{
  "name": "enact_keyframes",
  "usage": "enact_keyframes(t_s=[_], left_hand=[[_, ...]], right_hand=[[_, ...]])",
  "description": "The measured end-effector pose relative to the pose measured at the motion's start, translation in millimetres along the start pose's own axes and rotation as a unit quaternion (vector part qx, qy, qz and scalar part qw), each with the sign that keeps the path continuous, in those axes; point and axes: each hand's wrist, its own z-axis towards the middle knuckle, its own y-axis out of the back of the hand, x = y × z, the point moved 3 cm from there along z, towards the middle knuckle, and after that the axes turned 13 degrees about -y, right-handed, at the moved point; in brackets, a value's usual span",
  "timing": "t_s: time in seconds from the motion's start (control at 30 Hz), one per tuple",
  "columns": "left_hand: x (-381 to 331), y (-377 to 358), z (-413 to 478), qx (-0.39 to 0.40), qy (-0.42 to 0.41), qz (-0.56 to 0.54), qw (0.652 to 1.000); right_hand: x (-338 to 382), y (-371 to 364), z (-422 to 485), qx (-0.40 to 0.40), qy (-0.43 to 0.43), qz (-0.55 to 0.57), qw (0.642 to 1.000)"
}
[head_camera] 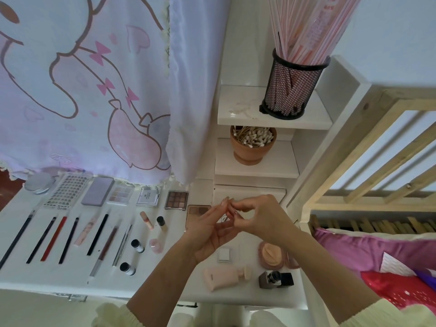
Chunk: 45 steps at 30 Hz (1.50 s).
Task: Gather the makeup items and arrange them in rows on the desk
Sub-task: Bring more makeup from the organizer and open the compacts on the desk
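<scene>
My left hand (pixel 208 234) and my right hand (pixel 259 217) meet above the white desk (pixel 165 286), fingertips touching. Between them they hold a small clear item with a white label (pixel 223 220); most of it is hidden by fingers. On the desk, a back row holds a round tin (pixel 39 182), a sticker sheet (pixel 67 191), a lilac case (pixel 98 191) and eyeshadow palettes (pixel 177 200). In front lie several pencils and brushes (pixel 54 238), side by side. Small bottles (pixel 137 245) and a lip gloss (pixel 146 220) lie right of them.
Near the front edge lie a pink tube (pixel 224 277), a powder compact with puff (pixel 271 254), a dark bottle (pixel 276 279) and a white square (pixel 223 254). Shelves behind hold a pot of cotton swabs (pixel 252 149) and a mesh cup (pixel 292 88). A curtain hangs at left, a bed frame stands at right.
</scene>
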Motion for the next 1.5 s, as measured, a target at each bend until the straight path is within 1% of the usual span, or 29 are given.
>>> enact_keyframes(t_s=[0.17, 0.3, 0.4, 0.53, 0.6, 0.67, 0.77, 0.83, 0.9, 1.0, 1.07, 1.17, 1.3, 1.5], left_hand=[[1, 0, 0, -0.002, 0.024, 0.016, 1.000], [0, 2, 2, -0.005, 0.058, 0.013, 0.998], [-4, 3, 7, 0.003, 0.082, 0.031, 0.996], [-8, 6, 15, 0.023, 0.106, 0.065, 0.992], [-9, 8, 22, 0.021, 0.117, 0.086, 0.989], [-8, 13, 32, 0.000, 0.124, 0.106, 0.987], [-5, 17, 48, -0.038, 0.117, 0.135, 0.983], [-3, 20, 55, -0.061, 0.098, 0.156, 0.981], [1, 24, 57, -0.083, 0.072, 0.172, 0.979], [13, 31, 61, -0.110, 0.062, 0.178, 0.976], [24, 34, 63, -0.125, 0.069, 0.184, 0.973], [41, 36, 66, -0.122, 0.078, 0.234, 0.961], [56, 44, 74, -0.112, 0.083, 0.294, 0.946], [68, 45, 79, -0.113, 0.130, 0.290, 0.942]], right_hand=[[-4, 5, 3, 0.021, -0.024, 0.054, 0.998], [-10, 16, 6, 0.004, -0.075, 0.151, 0.986], [-17, 22, 13, -0.007, -0.107, 0.173, 0.979], [-30, 29, 21, 0.015, -0.173, 0.212, 0.962], [-36, 31, 24, 0.035, -0.197, 0.200, 0.959], [-40, 31, 27, 0.038, -0.212, 0.183, 0.959], [-50, 27, 31, -0.008, -0.238, 0.155, 0.959], [-58, 23, 33, -0.046, -0.246, 0.112, 0.962], [-65, 17, 34, -0.068, -0.250, 0.078, 0.963], [-79, 5, 34, -0.090, -0.272, 0.022, 0.958], [-88, -6, 35, -0.086, -0.291, -0.024, 0.953], [-95, -19, 34, -0.072, -0.319, -0.088, 0.941], [-101, -34, 37, -0.044, -0.336, -0.128, 0.932], [-104, -49, 38, -0.013, -0.329, -0.207, 0.921]])
